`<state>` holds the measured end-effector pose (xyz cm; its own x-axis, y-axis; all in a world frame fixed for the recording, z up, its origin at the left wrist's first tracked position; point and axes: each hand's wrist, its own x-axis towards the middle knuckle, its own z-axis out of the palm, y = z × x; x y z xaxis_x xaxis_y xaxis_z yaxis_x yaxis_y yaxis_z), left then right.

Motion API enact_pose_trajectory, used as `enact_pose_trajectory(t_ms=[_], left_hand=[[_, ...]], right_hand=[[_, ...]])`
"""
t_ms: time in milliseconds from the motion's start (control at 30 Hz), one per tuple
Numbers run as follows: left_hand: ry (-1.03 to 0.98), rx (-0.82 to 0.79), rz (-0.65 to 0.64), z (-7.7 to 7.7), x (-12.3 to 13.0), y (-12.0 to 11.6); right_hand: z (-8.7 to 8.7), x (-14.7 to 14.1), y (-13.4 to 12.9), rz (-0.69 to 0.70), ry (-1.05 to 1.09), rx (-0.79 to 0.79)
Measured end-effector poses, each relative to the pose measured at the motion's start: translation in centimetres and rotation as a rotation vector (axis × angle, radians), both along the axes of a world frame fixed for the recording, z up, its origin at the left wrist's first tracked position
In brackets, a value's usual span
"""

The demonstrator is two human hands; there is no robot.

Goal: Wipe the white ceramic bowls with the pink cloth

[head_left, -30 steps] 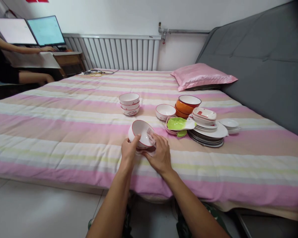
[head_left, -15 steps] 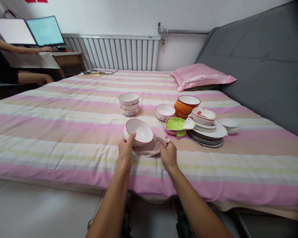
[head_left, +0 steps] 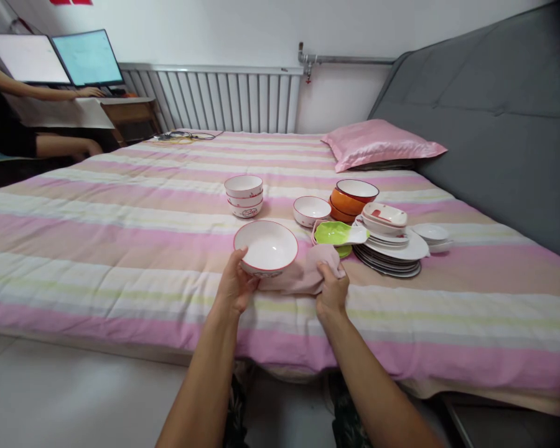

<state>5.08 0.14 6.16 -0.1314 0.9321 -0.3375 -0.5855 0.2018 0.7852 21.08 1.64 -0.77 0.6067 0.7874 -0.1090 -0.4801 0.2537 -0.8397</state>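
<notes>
My left hand (head_left: 237,283) grips the left side of a white bowl (head_left: 267,247) with a red rim, thumb at the rim and fingers beneath. The bowl faces up, nearly level. A pale pink cloth (head_left: 303,277) lies under and to the right of it. My right hand (head_left: 332,289) pinches the cloth's right part. Behind the held bowl stands a stack of similar bowls (head_left: 244,196), with a single white bowl (head_left: 312,211) to its right. A green leaf-shaped dish (head_left: 332,233) is just beyond my right hand.
On the striped bed (head_left: 135,249), orange bowls (head_left: 348,202), stacked plates (head_left: 413,247) and small white dishes (head_left: 432,233) sit at the right. A pink pillow (head_left: 382,144) lies behind them. Cables (head_left: 186,135) rest at the far edge. A person (head_left: 9,118) sits by monitors at left.
The held bowl has tipped from a slant to nearly level and moved slightly right. My right hand has moved right, drawing the cloth out wider.
</notes>
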Motion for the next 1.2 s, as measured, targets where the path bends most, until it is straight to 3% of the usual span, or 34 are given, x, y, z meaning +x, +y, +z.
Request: enact_pose_trajectory(t_ms=[133, 300, 500, 633, 767, 933, 1000, 1100, 1200], left_hand=[[0.094, -0.081, -0.006, -1.1, 1.1, 0.3], [0.169, 0.007, 0.012, -1.9, 1.7, 0.5], [0.186, 0.179, 0.209, -1.2, 0.1, 1.0], [0.314, 0.133, 0.263, -1.5, -1.4, 1.3], [0.571, 0.002, 0.277, -2.5, -2.2, 1.6], [0.989, 0.080, 0.337, -2.2, -2.0, 1.2], [1.184, 0.158, 0.406, -1.6, -1.8, 0.8], [1.534, 0.426, 0.520, -1.2, -1.9, 0.5], [1.809, 0.681, 0.455, -1.7, -2.1, 0.8]], right_hand=[[0.1, 0.1, 0.0, -0.025, 0.003, 0.000], [0.2, 0.3, 0.0, -0.048, -0.019, -0.019], [0.0, 0.6, -0.1, 0.015, -0.131, -0.020], [-0.5, 0.8, -0.2, 0.008, -0.305, -0.037], [-1.1, 1.0, -0.1, 0.014, -0.453, -0.137], [-1.4, 1.2, 0.1, 0.027, -0.484, -0.169], [-1.5, 1.2, 0.1, 0.037, -0.468, -0.170], [-1.6, 1.2, 0.1, 0.050, -0.445, -0.161], [-1.6, 1.2, 0.2, 0.050, -0.403, -0.161]])
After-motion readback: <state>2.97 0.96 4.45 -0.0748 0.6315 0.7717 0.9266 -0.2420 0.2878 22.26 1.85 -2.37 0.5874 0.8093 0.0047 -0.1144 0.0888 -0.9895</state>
